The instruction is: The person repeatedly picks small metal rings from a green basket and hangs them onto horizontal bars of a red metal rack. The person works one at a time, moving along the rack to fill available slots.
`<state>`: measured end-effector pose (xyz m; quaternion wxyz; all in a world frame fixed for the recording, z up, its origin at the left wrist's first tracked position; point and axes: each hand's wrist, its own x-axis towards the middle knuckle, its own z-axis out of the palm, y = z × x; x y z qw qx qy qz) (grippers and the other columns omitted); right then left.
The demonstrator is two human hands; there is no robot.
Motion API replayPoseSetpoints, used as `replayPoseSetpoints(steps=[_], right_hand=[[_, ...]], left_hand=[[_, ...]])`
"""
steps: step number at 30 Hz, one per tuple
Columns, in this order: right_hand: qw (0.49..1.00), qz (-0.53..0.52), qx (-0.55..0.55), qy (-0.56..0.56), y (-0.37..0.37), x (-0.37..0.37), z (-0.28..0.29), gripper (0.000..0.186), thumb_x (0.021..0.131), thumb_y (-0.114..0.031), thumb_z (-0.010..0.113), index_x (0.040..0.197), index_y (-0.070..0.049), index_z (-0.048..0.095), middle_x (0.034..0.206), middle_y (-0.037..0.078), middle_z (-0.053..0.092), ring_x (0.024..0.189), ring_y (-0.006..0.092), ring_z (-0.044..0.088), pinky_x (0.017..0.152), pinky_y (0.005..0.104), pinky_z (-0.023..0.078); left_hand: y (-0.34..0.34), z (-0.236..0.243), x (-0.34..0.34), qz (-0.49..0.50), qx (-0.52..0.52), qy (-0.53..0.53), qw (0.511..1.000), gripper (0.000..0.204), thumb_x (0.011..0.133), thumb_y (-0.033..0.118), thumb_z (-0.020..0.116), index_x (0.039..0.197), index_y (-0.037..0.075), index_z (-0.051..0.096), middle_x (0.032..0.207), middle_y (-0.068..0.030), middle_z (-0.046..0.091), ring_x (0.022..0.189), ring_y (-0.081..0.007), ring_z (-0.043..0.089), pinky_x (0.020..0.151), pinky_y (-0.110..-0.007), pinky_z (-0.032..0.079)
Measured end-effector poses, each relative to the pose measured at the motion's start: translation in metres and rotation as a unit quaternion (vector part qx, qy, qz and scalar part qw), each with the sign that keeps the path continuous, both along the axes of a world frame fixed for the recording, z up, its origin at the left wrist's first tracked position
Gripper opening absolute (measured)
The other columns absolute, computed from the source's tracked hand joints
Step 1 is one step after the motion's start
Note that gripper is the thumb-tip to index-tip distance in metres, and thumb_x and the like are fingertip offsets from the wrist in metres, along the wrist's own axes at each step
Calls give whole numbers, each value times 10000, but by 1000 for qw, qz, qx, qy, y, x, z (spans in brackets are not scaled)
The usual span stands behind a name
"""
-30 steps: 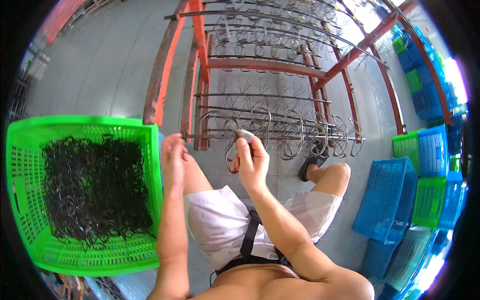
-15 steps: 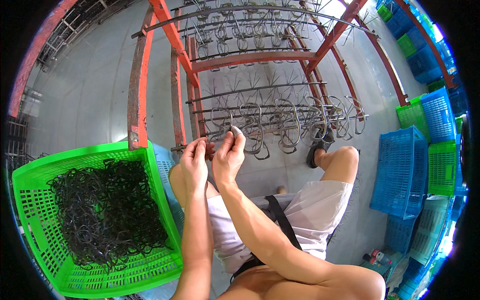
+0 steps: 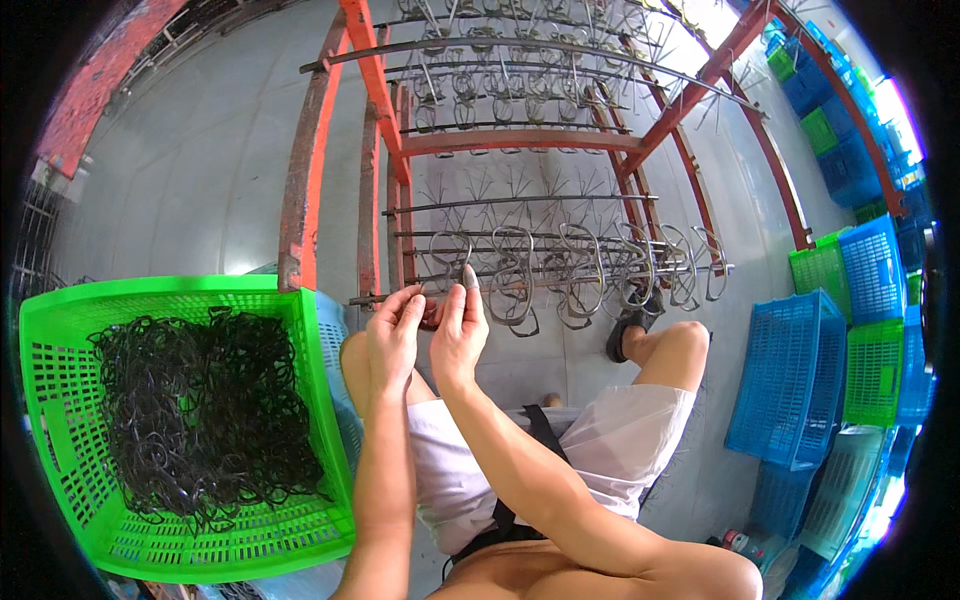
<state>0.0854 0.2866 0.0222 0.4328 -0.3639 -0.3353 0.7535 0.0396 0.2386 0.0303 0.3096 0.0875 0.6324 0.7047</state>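
My right hand pinches the lower end of a curved, dark metal frame at the left end of the rack's lowest row. A grey cover sits on one fingertip of that hand. Close beside it, my left hand is closed near the left end of a thin rack bar. What its fingertips hold is too small to make out. Farther right, several similar looped frames hang along the same row. A bright green basket on my left holds a tangled heap of shiny black curved pieces.
An orange-red metal rack stands ahead, with thin bars carrying wire prongs and more hanging frames. Its worn upright rises just behind the green basket's corner. Blue crates and green crates are stacked along the right side.
The whole scene has shifted slightly down in view. Both hands stay at the left end of the lowest row, and the right fingers now point straighter up at the frame.
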Motion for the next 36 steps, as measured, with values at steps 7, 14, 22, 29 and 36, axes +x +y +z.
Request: replayPoseSetpoints(steps=[7,14,22,29,36], right_hand=[[995,95,13,1,-10,-1,-5,395,1008,-132,413,1391,-38,386,862,8,578,705,51,538,632,207,495],[989,83,98,-71,-4,4,2,368,996,-172,466,1346,-58,469,652,-85,367,560,15,327,485,188,297],[990,88,86,-72,1,11,2,363,993,-159,469,1342,-58,472,650,-72,414,561,18,353,491,191,322],[974,115,154,-120,0,18,-12,397,984,-123,474,1377,-68,443,650,-75,380,570,20,329,497,189,324],[972,138,117,-147,-3,11,-16,380,972,-106,481,1345,-39,465,1037,121,646,849,110,541,777,235,460]], left_hand=[[-19,15,-7,-11,-35,6,999,238,929,170,563,1035,-30,638,857,-56,674,752,-104,610,717,-219,472],[-19,-3,-13,-12,67,-174,982,162,912,164,591,964,12,615,832,-67,638,727,-157,599,687,-280,483],[-8,-15,-7,0,47,-108,993,141,891,152,610,919,14,621,771,-42,625,689,-130,586,657,-259,470],[-11,-4,-45,-36,-40,-129,990,257,894,355,607,896,103,658,787,14,658,643,-55,569,585,-212,439],[20,7,-87,-99,-73,-242,962,122,862,209,652,823,93,658,711,-2,640,617,-86,573,546,-219,437]])
